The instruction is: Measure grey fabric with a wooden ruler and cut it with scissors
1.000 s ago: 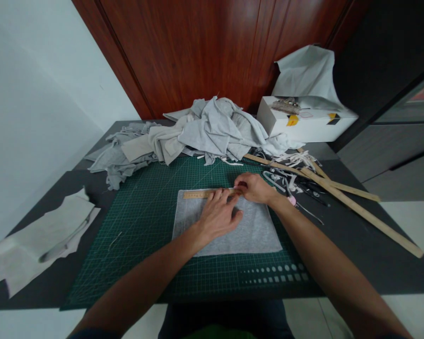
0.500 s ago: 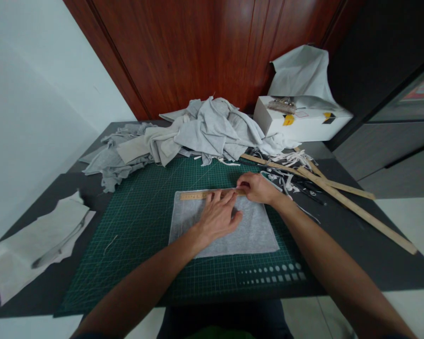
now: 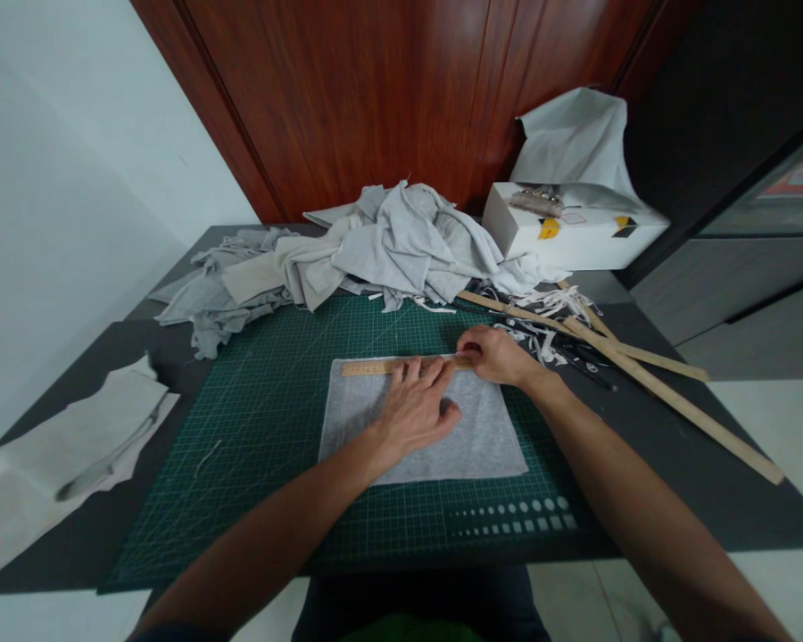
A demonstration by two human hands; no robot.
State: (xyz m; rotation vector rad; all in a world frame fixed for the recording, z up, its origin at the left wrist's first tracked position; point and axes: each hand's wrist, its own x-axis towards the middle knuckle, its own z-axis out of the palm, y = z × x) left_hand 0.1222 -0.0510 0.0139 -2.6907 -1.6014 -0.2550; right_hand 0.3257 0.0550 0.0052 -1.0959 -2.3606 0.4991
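Note:
A grey rectangle of cloth (image 3: 478, 446) lies flat on the green cutting mat (image 3: 268, 428). Along its far edge runs a wooden ruler (image 3: 365, 367). My left hand (image 3: 418, 406) is spread with its fingertips pressing the ruler's middle and its palm over the cloth; it grips nothing. At the ruler's right end, my right hand (image 3: 495, 352) is closed in a pinch by the cloth's far edge. Whatever sits between those fingers is hidden or too small to name.
Grey and cream fabric (image 3: 401, 241) is heaped behind the mat. A white box (image 3: 575, 232) stands back right. Long wooden strips (image 3: 675, 415) cross a tangle of black and white cords (image 3: 542, 339) at right. Pale cloth pieces (image 3: 86, 437) lie left; a loose thread (image 3: 207, 456) is on the mat.
My right hand has slid a little to the right along the cloth's far edge, still pinched. My left hand stays on the ruler. The white cord beside my right forearm no longer shows.

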